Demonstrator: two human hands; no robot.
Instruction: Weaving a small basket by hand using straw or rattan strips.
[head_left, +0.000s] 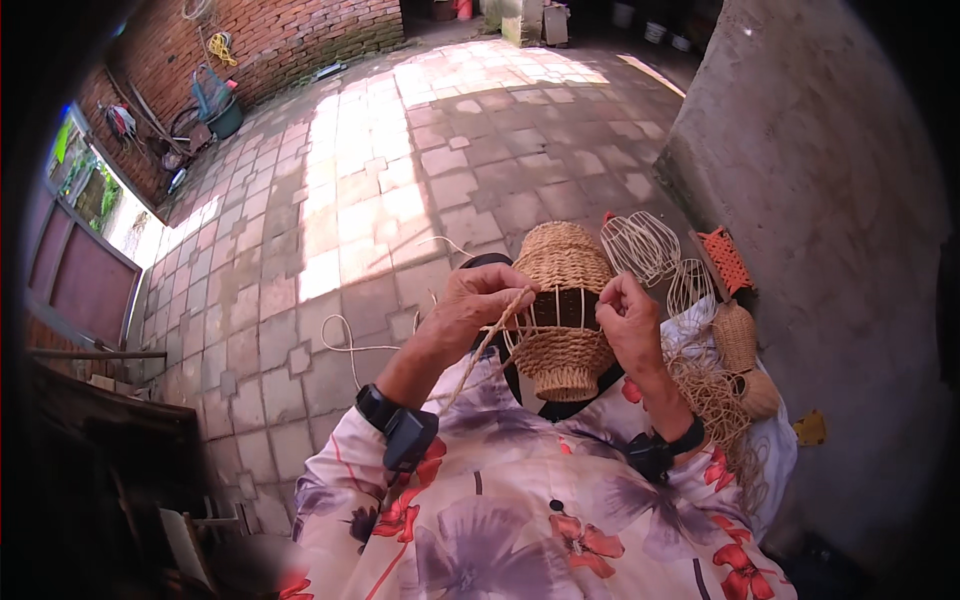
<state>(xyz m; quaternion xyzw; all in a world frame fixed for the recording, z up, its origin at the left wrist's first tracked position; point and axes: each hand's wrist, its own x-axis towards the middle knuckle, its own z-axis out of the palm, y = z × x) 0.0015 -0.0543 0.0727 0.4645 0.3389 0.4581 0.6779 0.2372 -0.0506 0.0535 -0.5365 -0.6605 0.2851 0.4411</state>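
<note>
A woven straw-coloured basket [562, 255] rests on its side across my lap. Its top and bottom are woven, while bare upright strands cross an open band at the middle. Thumb and fingers of my left hand [478, 298] pinch a twisted straw cord [473, 365] at the basket's left side; the cord trails down toward my shirt. Against the right side of the open band, my right hand [632, 318] is closed with its fingers curled; whatever it grips is too small or hidden to name. A thin loose strand [345, 348] loops out over the floor to the left.
Pale wire-like frames [642, 245] and an orange woven piece [724, 258] lie to the right. Nearer are small woven baskets [735, 335] and tangled straw cord [705, 380] on white cloth [778, 465]. A grey wall [810, 250] rises beyond. Paving stones [265, 300] stretch ahead.
</note>
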